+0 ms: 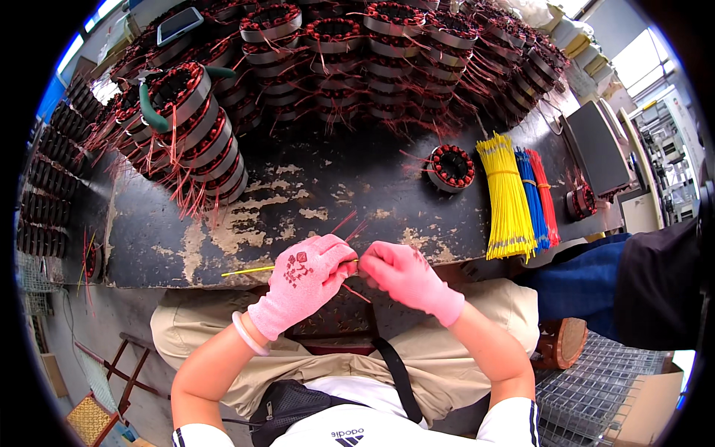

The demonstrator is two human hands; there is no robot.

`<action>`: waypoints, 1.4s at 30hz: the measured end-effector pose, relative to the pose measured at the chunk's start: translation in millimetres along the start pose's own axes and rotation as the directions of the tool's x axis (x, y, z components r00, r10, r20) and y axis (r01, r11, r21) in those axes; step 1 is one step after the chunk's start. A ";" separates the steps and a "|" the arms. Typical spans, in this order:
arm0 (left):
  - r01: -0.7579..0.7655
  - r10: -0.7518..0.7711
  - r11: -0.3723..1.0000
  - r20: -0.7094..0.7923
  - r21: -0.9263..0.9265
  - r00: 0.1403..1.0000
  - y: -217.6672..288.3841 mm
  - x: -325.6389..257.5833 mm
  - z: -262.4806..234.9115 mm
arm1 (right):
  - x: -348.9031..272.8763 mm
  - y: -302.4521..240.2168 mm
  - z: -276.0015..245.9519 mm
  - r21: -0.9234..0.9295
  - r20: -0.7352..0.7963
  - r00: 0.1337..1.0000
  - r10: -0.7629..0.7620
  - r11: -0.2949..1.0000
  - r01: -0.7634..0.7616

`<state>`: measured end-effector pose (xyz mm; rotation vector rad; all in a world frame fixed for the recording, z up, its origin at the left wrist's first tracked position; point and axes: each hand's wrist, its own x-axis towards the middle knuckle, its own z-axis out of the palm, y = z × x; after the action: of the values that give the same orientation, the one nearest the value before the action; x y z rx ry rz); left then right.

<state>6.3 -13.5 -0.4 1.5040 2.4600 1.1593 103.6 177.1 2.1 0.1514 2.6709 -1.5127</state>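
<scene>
My left hand (311, 277), in a pink glove with a dark printed pattern, is closed over the front edge of the bench. A thin yellow wire (249, 271) runs out of it to the left. My right hand (406, 274), gloved the same way, is closed in a pinch and meets the left at the fingertips. What its fingers grip is hidden. Thin red wires (357, 293) stick out below the joined fingers, and more rise above them. Beyond my right hand stands a single motor stator (451, 167) with red windings.
Bundles of yellow wires (508, 197), blue wires (530, 195) and red wires (543, 195) lie at the right. Tall stacks of stators (333, 45) fill the back; another stack (212, 141) with a green-handled tool (151, 110) leans at the left. A person's blue-clad leg (581, 277) is close at right.
</scene>
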 end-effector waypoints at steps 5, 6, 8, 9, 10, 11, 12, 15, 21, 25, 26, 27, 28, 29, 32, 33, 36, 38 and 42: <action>-0.028 0.028 0.999 -0.017 0.022 0.999 -0.4 -3.2 -5.4 | -2.4 -30.9 -34.2 0.446 0.105 0.921 0.375 0.810 -0.380; -0.026 0.026 1.000 -0.021 0.018 0.999 -2.3 -3.9 -7.1 | -8.3 -31.6 -46.8 0.451 -0.002 0.927 0.376 0.828 -0.335; 0.002 -0.002 1.000 0.002 0.019 1.000 -4.0 -3.0 -8.2 | -28.6 -11.3 -62.6 0.303 -0.075 0.917 0.391 0.885 -0.353; 0.013 -0.014 1.000 0.020 0.022 1.000 -1.7 -0.7 -8.6 | -38.8 -11.5 -52.1 0.105 -0.046 0.919 0.391 0.917 -0.385; 0.028 -0.029 0.999 0.037 0.029 0.999 -0.6 0.0 -9.6 | -42.2 -9.4 -42.0 -0.309 0.032 0.949 0.312 0.906 -0.288; 0.026 -0.026 0.999 0.031 0.025 0.999 -0.6 0.4 -9.8 | -42.4 -6.8 -30.8 -0.493 -0.054 0.995 0.084 0.864 -0.099; 0.024 -0.024 0.999 0.029 0.024 0.999 -1.3 0.4 -10.1 | -39.7 -5.8 -19.5 -0.664 -0.090 0.983 -0.163 0.745 0.063; 0.026 -0.026 1.000 0.013 0.018 1.000 -1.9 -0.9 -8.2 | -14.1 -11.8 0.2 -0.760 -0.164 0.823 -0.544 0.602 0.246; 0.020 -0.021 1.000 0.019 0.018 1.000 -2.1 0.4 -9.9 | 4.1 -0.6 10.4 0.054 -0.028 0.990 0.139 0.989 -0.138; -0.032 0.031 0.999 0.019 0.043 0.999 -4.9 -0.8 -8.7 | -4.3 -8.2 9.0 0.626 0.291 0.904 0.315 0.652 -0.428; -0.029 0.028 0.999 0.012 0.036 1.000 -4.1 -0.6 -8.0 | -6.4 -8.0 7.1 0.606 0.279 0.912 0.299 0.682 -0.409; -0.021 0.021 0.999 0.008 0.030 1.000 -3.6 -1.7 -7.3 | -4.8 -25.3 -10.3 0.311 0.328 0.864 0.381 0.821 -0.480; -0.022 0.022 0.999 0.010 0.023 1.000 -4.5 -1.6 -7.5 | -4.2 -21.0 -10.9 0.002 0.122 0.974 0.192 0.981 -0.194; -0.024 0.023 1.000 0.011 0.017 1.000 -6.0 -0.9 -7.9 | -3.5 -14.1 -9.6 -0.357 -0.004 0.997 -0.080 0.931 0.073; -0.027 0.027 0.999 -0.007 0.033 1.000 -5.3 -2.4 -8.3 | 5.3 -15.4 -8.8 -0.711 0.061 0.892 -0.447 0.608 0.353; -0.027 0.028 0.999 -0.021 0.042 0.999 -4.8 -2.1 -7.7 | 7.5 -13.9 -9.0 -0.714 0.099 0.878 -0.468 0.581 0.390; -0.045 0.044 0.998 0.020 0.045 0.999 -4.9 0.7 -9.2 | 11.4 -2.1 -5.2 -0.224 0.018 0.978 -0.209 0.952 0.207; -0.039 0.037 0.999 0.044 0.037 0.998 -4.5 1.2 -11.9 | 10.6 -0.9 5.0 0.631 0.302 0.888 0.346 0.625 -0.459; -0.035 0.034 0.999 0.040 0.009 0.999 -5.7 -0.5 -11.2 | 4.4 -24.7 -4.3 0.289 0.202 0.911 0.360 0.867 -0.407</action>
<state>-2.0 -21.8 4.0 1.5627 2.4271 1.1127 96.2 168.4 24.9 0.5390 2.0966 -1.7297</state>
